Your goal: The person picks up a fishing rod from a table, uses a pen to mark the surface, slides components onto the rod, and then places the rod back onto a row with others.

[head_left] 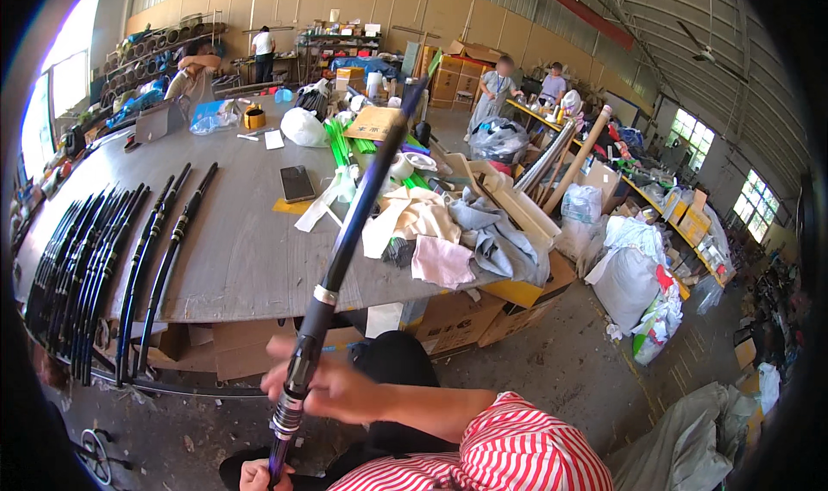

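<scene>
Across the near edge of the table [233, 267]: a long dark rod [348, 248], held slantwise, its butt low in front of the person and its far end raised beyond the hands.
Left hand [257, 475]: at the butt, partly cut off by the lower border of the view; fingers clenched around the rod.
Right hand [335, 391]: higher up, at the ringed handle [288, 412]; the fingers are blurred about it, so whether they grip or merely touch cannot be told.
Hold: should the upper hand bear little weight, the rod could twist or slip in the lower one and scrape against the table edge.
Far reach: no support is visible there; a slight turn of the wrist could become a wide sweep, knocking the phone [297, 183] or catching the green strips [339, 150].
Cloths: the pink cloth [442, 261] and grey cloth [500, 241] lie loose to the right; a low swing that way could snag them.
Row of rods [105, 262]: closely laid at the left, ends overhanging the near edge; a bump from below could dislodge one.
</scene>
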A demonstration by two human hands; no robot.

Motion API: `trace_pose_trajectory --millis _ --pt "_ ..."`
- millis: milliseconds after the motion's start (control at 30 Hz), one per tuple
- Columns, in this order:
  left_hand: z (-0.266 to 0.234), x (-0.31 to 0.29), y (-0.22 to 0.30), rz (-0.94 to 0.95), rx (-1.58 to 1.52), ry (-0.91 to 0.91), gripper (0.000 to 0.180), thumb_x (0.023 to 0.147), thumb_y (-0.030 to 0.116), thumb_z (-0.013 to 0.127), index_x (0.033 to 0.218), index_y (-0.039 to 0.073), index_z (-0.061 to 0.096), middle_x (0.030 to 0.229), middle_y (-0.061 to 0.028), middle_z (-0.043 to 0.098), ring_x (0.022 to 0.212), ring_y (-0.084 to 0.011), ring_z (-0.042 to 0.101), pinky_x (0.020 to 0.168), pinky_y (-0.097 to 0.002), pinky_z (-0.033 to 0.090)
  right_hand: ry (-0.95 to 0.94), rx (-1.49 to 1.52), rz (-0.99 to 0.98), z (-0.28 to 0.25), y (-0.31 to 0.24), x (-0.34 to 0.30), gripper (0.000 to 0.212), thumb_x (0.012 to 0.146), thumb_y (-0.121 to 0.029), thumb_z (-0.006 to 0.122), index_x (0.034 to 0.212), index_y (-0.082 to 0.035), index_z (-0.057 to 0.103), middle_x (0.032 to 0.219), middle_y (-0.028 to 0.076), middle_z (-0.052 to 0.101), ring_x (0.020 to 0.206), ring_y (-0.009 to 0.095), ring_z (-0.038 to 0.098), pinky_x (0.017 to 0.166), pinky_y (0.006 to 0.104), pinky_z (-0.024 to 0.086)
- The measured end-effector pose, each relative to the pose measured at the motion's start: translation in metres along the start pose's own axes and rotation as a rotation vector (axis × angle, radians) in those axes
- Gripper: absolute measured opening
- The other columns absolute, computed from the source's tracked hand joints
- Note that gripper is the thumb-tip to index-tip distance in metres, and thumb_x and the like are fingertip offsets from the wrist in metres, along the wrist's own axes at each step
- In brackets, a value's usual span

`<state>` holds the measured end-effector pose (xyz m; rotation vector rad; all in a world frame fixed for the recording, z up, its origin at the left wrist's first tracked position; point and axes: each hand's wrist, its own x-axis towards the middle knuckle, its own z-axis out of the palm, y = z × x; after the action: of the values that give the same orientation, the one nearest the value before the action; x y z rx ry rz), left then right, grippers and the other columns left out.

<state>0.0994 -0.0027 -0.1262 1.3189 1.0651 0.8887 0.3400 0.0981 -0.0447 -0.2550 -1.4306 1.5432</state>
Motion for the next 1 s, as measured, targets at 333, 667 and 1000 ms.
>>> trace_pose_trajectory --millis 333,667,1000 --pt "-0.108 -0.065 0.009 0.02 0.333 0.483 0.028 0.082 0.028 0.058 0.071 0.003 0.056 0.066 -0.0034 0.054 0.062 -0.0113 0.046 0.052 -0.0299 0.036 0.569 0.111 -0.294 -0.082 -0.051 0.019 0.032 0.091 -0.025 0.047 0.111 0.0 0.046 0.1 0.019 0.059 0.09 0.027 0.061 0.081 0.0369 0.049" --pt "-0.108 -0.025 0.055 0.696 -0.734 0.351 0.058 0.091 0.031 0.046 0.133 -0.002 0.024 0.126 -0.0224 0.042 0.108 -0.022 0.048 0.085 -0.0289 0.041 0.361 0.408 0.021 -0.057 0.022 0.02 0.027 0.087 -0.022 0.053 0.104 -0.002 0.055 0.104 0.018 0.06 0.097 0.026 0.059 0.087 0.0394 0.047" --pt "-0.105 -0.034 0.012 0.519 -0.709 0.742 0.042 0.092 0.028 0.044 0.118 -0.005 0.041 0.116 -0.0243 0.048 0.098 -0.022 0.055 0.074 -0.0244 0.05 0.572 0.387 -0.075 -0.097 -0.006 -0.003 0.046 0.091 -0.044 0.039 0.118 -0.007 0.044 0.112 0.015 0.055 0.101 0.024 0.056 0.087 0.0381 0.045"
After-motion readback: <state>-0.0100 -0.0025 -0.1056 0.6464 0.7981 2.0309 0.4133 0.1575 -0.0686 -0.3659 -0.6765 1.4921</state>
